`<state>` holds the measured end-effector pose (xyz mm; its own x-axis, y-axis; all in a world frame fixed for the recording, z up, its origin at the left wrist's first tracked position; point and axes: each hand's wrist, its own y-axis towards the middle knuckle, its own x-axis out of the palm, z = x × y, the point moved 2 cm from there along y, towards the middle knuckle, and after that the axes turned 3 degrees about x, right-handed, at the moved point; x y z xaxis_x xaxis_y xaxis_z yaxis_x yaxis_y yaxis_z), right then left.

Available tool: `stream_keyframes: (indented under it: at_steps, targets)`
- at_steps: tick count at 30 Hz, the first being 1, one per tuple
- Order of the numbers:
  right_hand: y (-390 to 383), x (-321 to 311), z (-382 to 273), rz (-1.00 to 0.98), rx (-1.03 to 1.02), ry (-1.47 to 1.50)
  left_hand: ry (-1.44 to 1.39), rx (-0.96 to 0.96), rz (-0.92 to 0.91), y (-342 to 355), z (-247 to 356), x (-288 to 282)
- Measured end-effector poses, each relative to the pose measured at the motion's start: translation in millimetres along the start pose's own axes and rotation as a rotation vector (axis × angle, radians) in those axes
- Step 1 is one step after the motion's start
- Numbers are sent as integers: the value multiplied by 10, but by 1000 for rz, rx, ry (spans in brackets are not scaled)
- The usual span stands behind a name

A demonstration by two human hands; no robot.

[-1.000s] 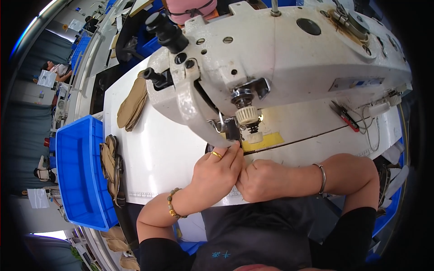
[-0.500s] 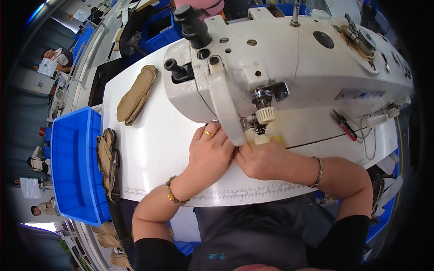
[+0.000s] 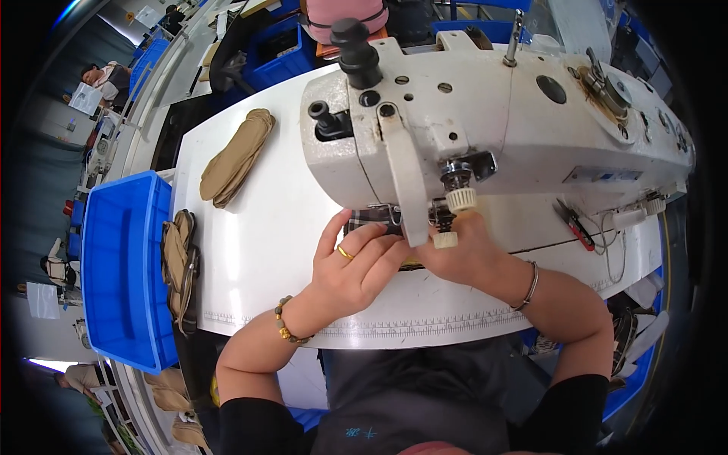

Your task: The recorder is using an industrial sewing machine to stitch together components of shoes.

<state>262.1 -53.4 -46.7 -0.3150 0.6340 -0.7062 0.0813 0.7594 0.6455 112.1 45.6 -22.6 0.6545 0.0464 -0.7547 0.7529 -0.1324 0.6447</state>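
A dark plaid piece of fabric (image 3: pixel 365 218) lies beneath the head of a white sewing machine (image 3: pixel 425 98). My left hand (image 3: pixel 353 269), with a gold ring, reaches over the fabric's near side. Its little finger stands apart, while the other fingers bend together on the cloth near the needle area. My right hand (image 3: pixel 466 254) is on the other side, close against the machine's presser parts. Its fingertips are hidden behind the white lever (image 3: pixel 407 182) and the knobs. A sliver of something yellow (image 3: pixel 412 265) shows between the hands.
A stack of tan, sole-shaped fabric pieces (image 3: pixel 238 158) lies on the white table, left of the machine. At the left edge stand a blue bin (image 3: pixel 125 273) and a bundle of tan and dark pieces (image 3: pixel 180 265). Red-handled thread snips (image 3: pixel 576 227) rest at the right.
My left hand has spread from a tighter grip and shifted slightly down, uncovering the plaid fabric. My right hand has moved a little right and up. The whole view has shifted slightly.
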Motion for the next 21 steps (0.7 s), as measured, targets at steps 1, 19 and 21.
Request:
stream_keyframes:
  at_steps: [1,19,21]
  targets:
    - [2,-2,-4,1,-4,-1,3,-1,3,4,-4,3]
    - [-67,45,52,23,-55,76,-105,-119,32,-17,-188,85]
    - [-91,47,-2,-111,-149,-201,-115,-121,56,-17,-180,79]
